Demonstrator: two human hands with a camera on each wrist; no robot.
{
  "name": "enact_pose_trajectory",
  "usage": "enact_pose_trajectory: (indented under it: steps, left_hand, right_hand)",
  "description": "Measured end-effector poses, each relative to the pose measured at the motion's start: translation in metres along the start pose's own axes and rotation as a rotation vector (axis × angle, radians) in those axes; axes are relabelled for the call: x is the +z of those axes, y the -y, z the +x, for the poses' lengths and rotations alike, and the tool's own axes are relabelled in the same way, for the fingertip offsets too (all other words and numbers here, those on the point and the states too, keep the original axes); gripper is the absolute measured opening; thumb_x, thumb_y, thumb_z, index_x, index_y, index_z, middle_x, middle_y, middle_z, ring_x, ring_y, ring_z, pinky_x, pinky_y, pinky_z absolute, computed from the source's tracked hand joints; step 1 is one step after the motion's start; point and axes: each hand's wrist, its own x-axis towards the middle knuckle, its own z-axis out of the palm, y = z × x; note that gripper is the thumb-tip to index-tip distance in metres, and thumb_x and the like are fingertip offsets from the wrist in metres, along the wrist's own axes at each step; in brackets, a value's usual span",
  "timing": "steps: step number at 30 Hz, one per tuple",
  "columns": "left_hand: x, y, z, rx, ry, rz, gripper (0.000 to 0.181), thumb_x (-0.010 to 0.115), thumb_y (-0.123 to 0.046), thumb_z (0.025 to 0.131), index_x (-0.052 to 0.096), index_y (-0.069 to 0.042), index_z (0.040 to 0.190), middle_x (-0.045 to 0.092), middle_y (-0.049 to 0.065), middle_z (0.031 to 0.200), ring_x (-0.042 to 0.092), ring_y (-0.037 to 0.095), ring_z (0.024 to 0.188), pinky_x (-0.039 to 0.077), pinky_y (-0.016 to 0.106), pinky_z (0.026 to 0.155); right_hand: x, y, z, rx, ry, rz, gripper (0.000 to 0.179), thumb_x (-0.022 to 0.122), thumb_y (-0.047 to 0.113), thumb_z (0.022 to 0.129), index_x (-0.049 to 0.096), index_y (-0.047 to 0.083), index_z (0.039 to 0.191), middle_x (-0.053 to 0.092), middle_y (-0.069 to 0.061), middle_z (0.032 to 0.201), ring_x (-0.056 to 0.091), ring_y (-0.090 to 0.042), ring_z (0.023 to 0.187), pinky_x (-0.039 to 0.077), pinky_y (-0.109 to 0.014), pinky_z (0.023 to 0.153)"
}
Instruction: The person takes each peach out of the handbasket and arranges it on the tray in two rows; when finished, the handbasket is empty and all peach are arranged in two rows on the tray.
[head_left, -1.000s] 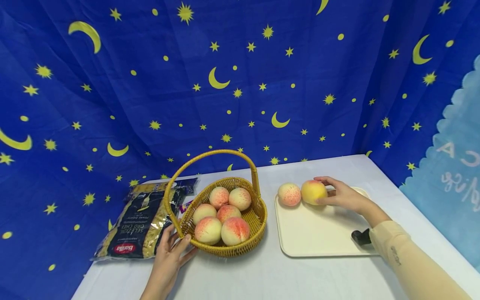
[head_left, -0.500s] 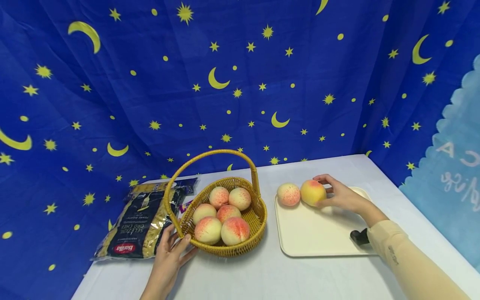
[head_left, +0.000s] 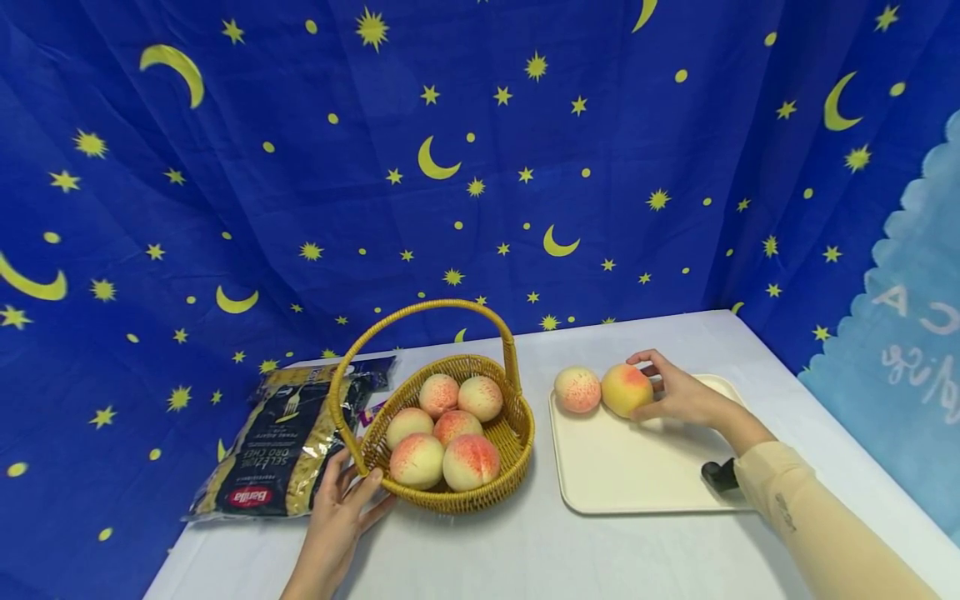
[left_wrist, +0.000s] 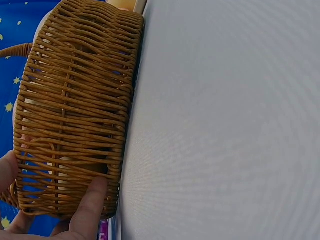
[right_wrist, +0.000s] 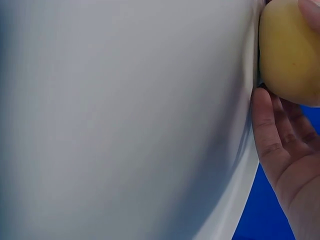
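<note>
Blue cloth (head_left: 225, 208) printed with yellow moons and stars hangs as a backdrop behind and to the left of a white surface (head_left: 525, 550). Farthest left on that surface lies a dark bag of pasta (head_left: 281, 446), flat, its far end near the backdrop. Just right of it the left hand (head_left: 341, 517) rests against the near wall of a woven wicker basket (head_left: 510, 433); its fingers (left_wrist: 90, 210) lie straight and relaxed on the weave, touching it rather than curled round it. The basket has a tall hoop handle (head_left: 420, 312) and holds five peaches (head_left: 442, 437) piled together.

Right of the basket, close beside it, sits a cream tray (head_left: 622, 475). At its far left corner lies a pink-speckled peach (head_left: 577, 389), touching or very nearly touching a yellower peach (head_left: 625, 389) just to its right. The right hand (head_left: 678, 396) is curled round this yellow peach, fingers (head_left: 645, 360) over the top and thumb below; the peach rests on the tray at its far edge. A small black object (head_left: 718, 475) shows by the sleeved forearm (head_left: 810, 521) at the tray's near right corner.

Far right, past the surface's edge, hangs a pale blue panel (head_left: 900, 333) with a scalloped border and faint white lettering.
</note>
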Motion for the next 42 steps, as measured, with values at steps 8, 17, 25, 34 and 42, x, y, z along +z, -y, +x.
enact_pose_trajectory:
  steps: [8, 17, 25, 34, 42]
  left_hand:
    - [0.0, 0.001, 0.0, -0.003, -0.001, 0.003, 0.068, 0.067, -0.017, 0.107, 0.029, -0.024, 0.164, 0.034, 0.018, 0.167, 0.061, 0.013, 0.125, 0.064, 0.051, 0.107]
    - [0.0, 0.0, -0.001, -0.002, -0.008, -0.006, 0.064, 0.063, -0.011, 0.109, 0.03, -0.022, 0.163, 0.036, 0.018, 0.165, 0.061, 0.016, 0.127, 0.064, 0.052, 0.107]
    - [0.0, 0.0, -0.001, 0.002, -0.004, -0.008, 0.062, 0.062, -0.011, 0.109, 0.031, -0.021, 0.162, 0.036, 0.017, 0.164, 0.064, 0.007, 0.119, 0.064, 0.052, 0.106]
    - [-0.001, 0.001, 0.001, -0.01, -0.001, 0.003, 0.065, 0.066, -0.016, 0.108, 0.031, -0.024, 0.162, 0.033, 0.018, 0.168, 0.06, 0.016, 0.129, 0.064, 0.052, 0.107]
    - [0.0, 0.001, 0.002, -0.007, -0.003, 0.006, 0.066, 0.066, -0.016, 0.108, 0.031, -0.024, 0.163, 0.032, 0.018, 0.168, 0.058, 0.021, 0.133, 0.064, 0.052, 0.108]
  right_hand:
    - [-0.007, 0.006, -0.002, -0.01, -0.002, -0.026, 0.096, 0.092, 0.023, 0.085, 0.032, 0.004, 0.158, 0.049, -0.036, 0.15, 0.06, -0.053, 0.131, 0.055, -0.069, 0.109]
    - [-0.017, 0.032, -0.002, -0.088, -0.053, -0.056, 0.088, 0.088, 0.022, 0.09, 0.035, 0.006, 0.158, 0.052, -0.034, 0.149, 0.055, -0.055, 0.136, 0.058, -0.066, 0.108]
    - [-0.017, 0.072, -0.002, -0.177, -0.077, -0.107, 0.071, 0.083, 0.022, 0.096, 0.044, 0.011, 0.155, 0.059, -0.024, 0.146, 0.06, -0.043, 0.132, 0.061, -0.06, 0.106]
    - [0.002, 0.116, -0.002, -0.242, 0.004, -0.086, 0.06, 0.08, 0.02, 0.099, 0.049, 0.009, 0.15, 0.065, -0.021, 0.137, 0.068, -0.039, 0.124, 0.066, -0.051, 0.102]
    - [0.027, 0.144, 0.001, -0.274, 0.123, -0.023, 0.063, 0.08, 0.023, 0.099, 0.048, 0.012, 0.152, 0.064, -0.022, 0.141, 0.071, -0.038, 0.122, 0.065, -0.047, 0.105]
